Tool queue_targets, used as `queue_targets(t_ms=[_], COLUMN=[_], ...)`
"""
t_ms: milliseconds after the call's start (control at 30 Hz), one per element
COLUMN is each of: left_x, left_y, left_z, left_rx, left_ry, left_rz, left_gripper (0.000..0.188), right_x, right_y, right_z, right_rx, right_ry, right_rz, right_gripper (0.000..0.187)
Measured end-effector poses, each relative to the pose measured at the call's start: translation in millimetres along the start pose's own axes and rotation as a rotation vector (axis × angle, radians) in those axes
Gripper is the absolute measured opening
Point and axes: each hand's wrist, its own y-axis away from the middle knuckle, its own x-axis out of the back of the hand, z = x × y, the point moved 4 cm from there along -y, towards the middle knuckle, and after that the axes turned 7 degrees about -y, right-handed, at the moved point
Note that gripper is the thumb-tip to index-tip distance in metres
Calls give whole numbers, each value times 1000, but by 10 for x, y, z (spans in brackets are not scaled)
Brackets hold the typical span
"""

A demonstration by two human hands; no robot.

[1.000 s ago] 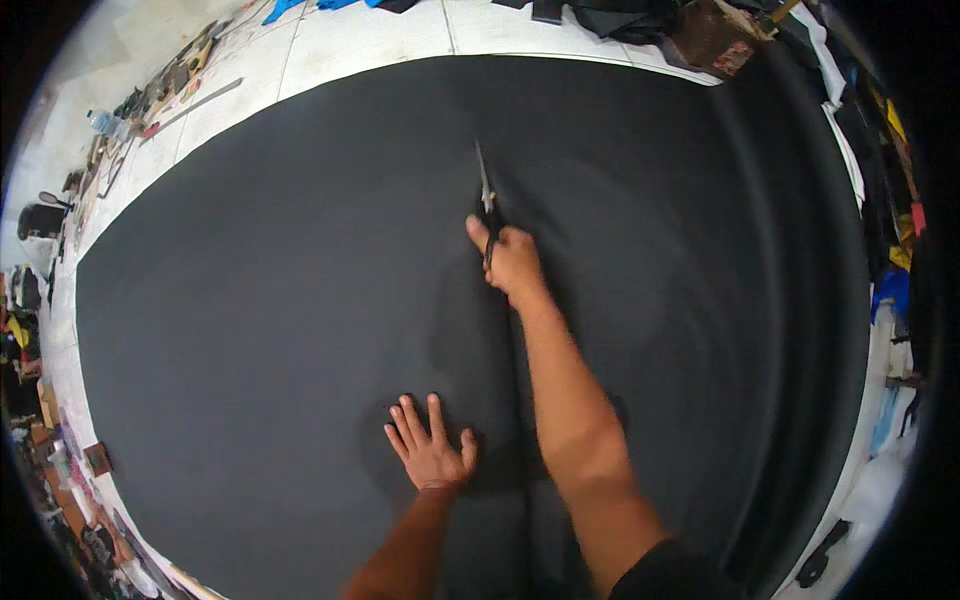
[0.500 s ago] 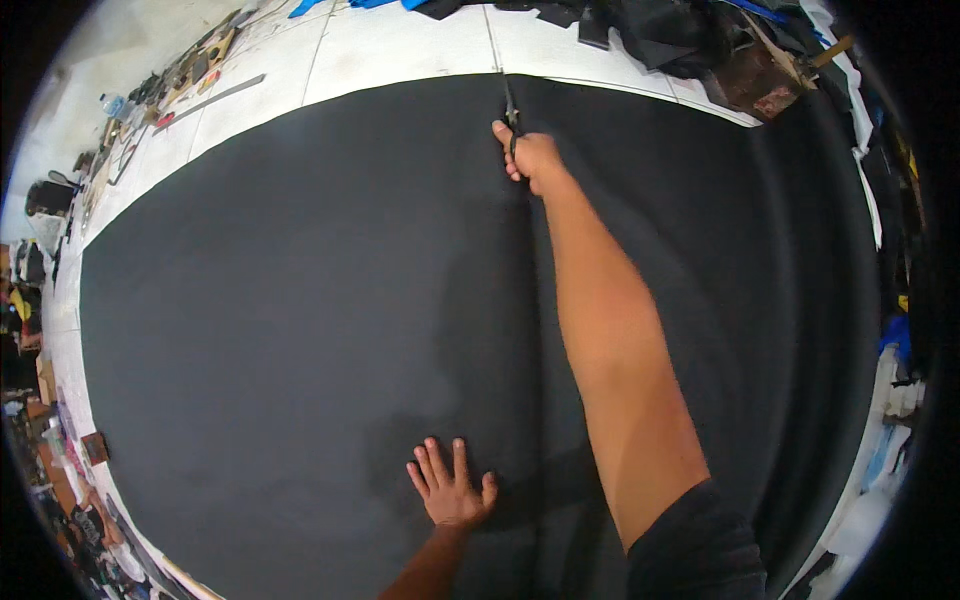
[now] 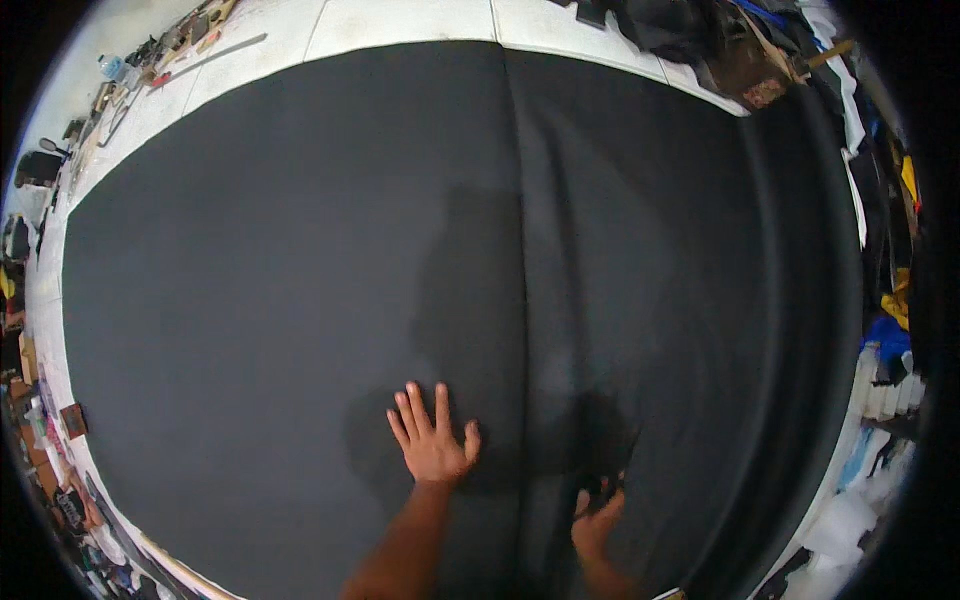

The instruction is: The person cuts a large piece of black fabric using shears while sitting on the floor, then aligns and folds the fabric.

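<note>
A large sheet of smooth black material [image 3: 250,250] spreads under both hands. A dark line [image 3: 522,250] runs from its far edge toward me, and the sheet to the right of it lies in soft folds. My left hand [image 3: 433,450] is flat on the sheet just left of that line, fingers spread, holding nothing. To the line's right, near the lower edge of the view, my right hand [image 3: 596,525] is closed around the handles of dark scissors [image 3: 606,488]. Their thin blades point away from me and are hard to make out against the black.
White floor tiles [image 3: 400,20] show beyond the far edge. Along the far left lie a metal ruler [image 3: 218,60], a plastic bottle [image 3: 112,67] and assorted tools. A brown box [image 3: 760,80] and dark material stand at the far right. A small brown block [image 3: 73,420] sits by the left edge.
My right hand has come back from the sheet's far edge with the scissors, down to near me. The left hand stays flat on the sheet. The view has shifted slightly.
</note>
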Motion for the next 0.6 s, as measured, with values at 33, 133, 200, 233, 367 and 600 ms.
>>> queue_targets(t_ms=[33, 133, 200, 233, 367, 600], left_x=[-4, 9, 48, 34, -15, 979], left_y=[14, -5, 13, 20, 35, 861], left_z=[-9, -14, -2, 23, -57, -474], left_rx=[5, -7, -17, -30, -64, -346], left_ry=[0, 3, -9, -3, -13, 290], left_rz=[7, 51, 83, 107, 191, 284], left_gripper=[72, 73, 72, 70, 67, 49], right_x=[164, 197, 63, 13, 21, 16], right_y=[543, 1174, 1189, 1163, 1122, 1229], right_z=[410, 809, 833, 828, 710, 710], right_rx=[-58, -188, -104, -1, -2, 77], right_ry=[204, 349, 290, 272, 206, 177], right_rz=[31, 117, 193, 252, 336, 447], right_gripper=[69, 75, 75, 73, 69, 73])
